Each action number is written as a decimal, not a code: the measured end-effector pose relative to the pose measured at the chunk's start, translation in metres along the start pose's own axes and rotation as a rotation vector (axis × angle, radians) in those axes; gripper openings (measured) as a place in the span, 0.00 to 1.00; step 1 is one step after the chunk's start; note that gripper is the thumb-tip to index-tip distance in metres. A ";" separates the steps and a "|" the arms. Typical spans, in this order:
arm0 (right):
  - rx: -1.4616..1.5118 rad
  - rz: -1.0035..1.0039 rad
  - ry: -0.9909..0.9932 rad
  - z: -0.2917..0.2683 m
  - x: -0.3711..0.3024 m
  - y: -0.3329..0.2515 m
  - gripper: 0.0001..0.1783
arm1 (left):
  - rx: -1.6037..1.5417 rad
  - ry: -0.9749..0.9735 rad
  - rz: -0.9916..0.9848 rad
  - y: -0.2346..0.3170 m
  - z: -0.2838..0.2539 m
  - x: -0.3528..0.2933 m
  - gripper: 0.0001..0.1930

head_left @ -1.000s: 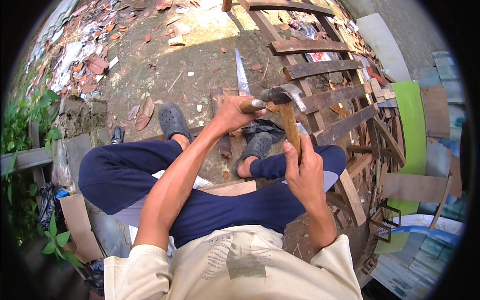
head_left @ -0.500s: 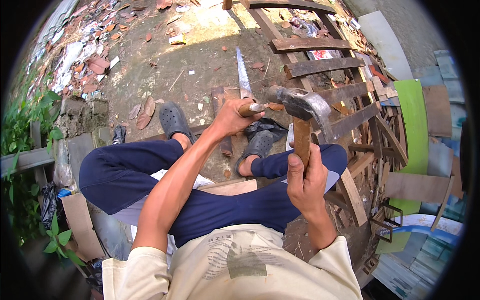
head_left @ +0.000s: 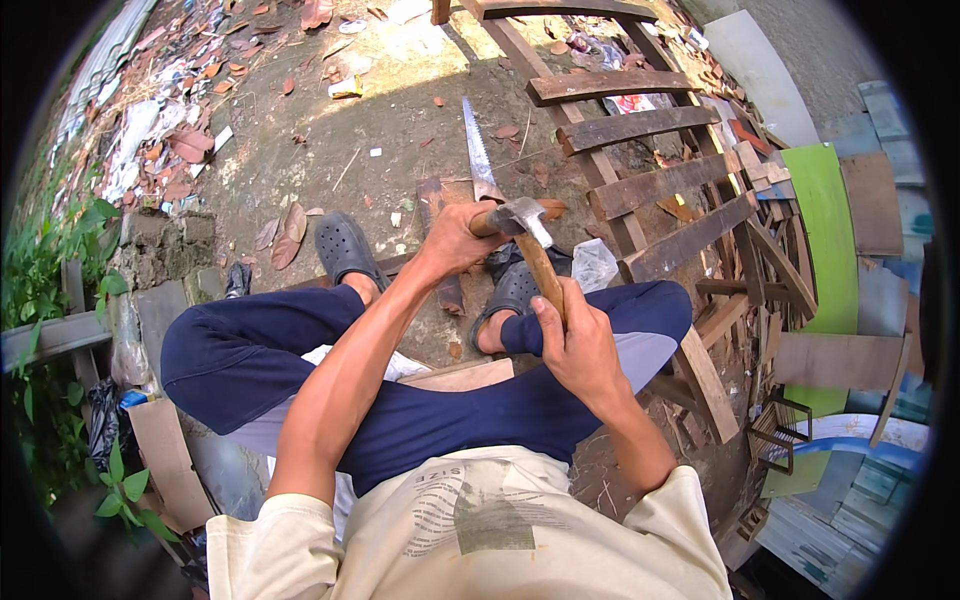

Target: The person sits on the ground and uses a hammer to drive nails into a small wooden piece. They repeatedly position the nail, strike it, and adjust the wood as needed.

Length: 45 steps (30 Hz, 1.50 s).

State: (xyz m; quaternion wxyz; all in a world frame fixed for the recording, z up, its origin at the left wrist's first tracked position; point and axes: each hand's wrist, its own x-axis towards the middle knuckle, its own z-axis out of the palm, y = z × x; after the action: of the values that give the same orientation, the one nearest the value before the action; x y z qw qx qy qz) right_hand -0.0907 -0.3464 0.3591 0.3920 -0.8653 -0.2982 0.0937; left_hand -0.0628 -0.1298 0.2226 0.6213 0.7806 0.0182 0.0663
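Observation:
My left hand (head_left: 452, 240) is closed around a round wooden handle (head_left: 484, 224), whose blunt end points to the right. What the handle belongs to is hidden behind my fingers. In my right hand (head_left: 582, 345) is a claw hammer (head_left: 541, 268), gripped partway along its worn wooden shaft, thumb laid against it. The hammer's metal head is at the end of the wooden handle and looks to touch it. Just beyond my left hand a handsaw (head_left: 477, 148) lies on the ground, its toothed blade pointing away from me.
A slatted wooden frame (head_left: 640, 190) leans at the right, beside scrap wood and a green panel (head_left: 825, 230). A dark wood strip (head_left: 441, 250) lies between my feet in grey clogs (head_left: 345, 250). Dry leaves and litter cover the far left; a broken concrete block (head_left: 165, 250) stands nearer.
The hammer has swung down and left, from raised at the right to the end of the wooden handle. My right hand moved left with it; my left hand stayed nearly still.

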 end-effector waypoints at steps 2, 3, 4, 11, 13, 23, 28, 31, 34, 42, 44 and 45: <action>-0.013 0.039 -0.038 0.002 0.000 0.000 0.17 | -0.003 -0.001 -0.030 -0.001 0.001 -0.002 0.11; 0.012 0.000 0.022 0.002 0.000 0.000 0.17 | -0.003 0.002 -0.039 -0.002 0.000 -0.001 0.11; 0.064 -0.064 0.112 0.003 -0.001 0.001 0.17 | 0.017 -0.013 -0.024 -0.003 0.001 -0.001 0.11; -0.027 0.140 -0.009 0.006 -0.003 0.007 0.15 | 0.050 -0.069 -0.104 -0.022 0.003 -0.004 0.10; 0.054 0.140 0.055 0.006 -0.005 0.010 0.15 | 0.097 -0.088 -0.114 -0.033 0.005 -0.005 0.11; 0.124 0.266 0.154 0.023 -0.025 0.048 0.17 | -0.029 0.187 -0.201 -0.011 0.009 0.005 0.17; 0.197 0.318 0.241 0.039 -0.035 0.064 0.18 | -0.003 0.259 -0.116 0.016 -0.013 0.023 0.16; 0.214 0.331 0.254 0.042 -0.040 0.067 0.18 | 0.044 0.248 -0.104 0.019 -0.017 0.024 0.16; 0.238 0.338 0.258 0.042 -0.043 0.068 0.18 | 0.126 0.217 -0.131 0.017 -0.015 0.021 0.16; 0.268 0.362 0.263 0.042 -0.043 0.066 0.17 | 0.074 0.211 -0.077 0.017 -0.006 0.019 0.16; 0.265 0.363 0.257 0.042 -0.042 0.065 0.17 | 0.064 0.195 -0.069 0.017 -0.006 0.020 0.16; 0.260 0.357 0.255 0.042 -0.042 0.065 0.17 | 0.077 0.187 -0.076 0.017 -0.006 0.020 0.16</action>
State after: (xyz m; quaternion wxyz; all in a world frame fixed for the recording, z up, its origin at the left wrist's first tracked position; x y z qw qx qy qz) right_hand -0.1124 -0.3785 0.2800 0.5117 -0.8513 -0.0741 0.0891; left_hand -0.0444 -0.1260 0.2416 0.5883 0.7931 0.1084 0.1146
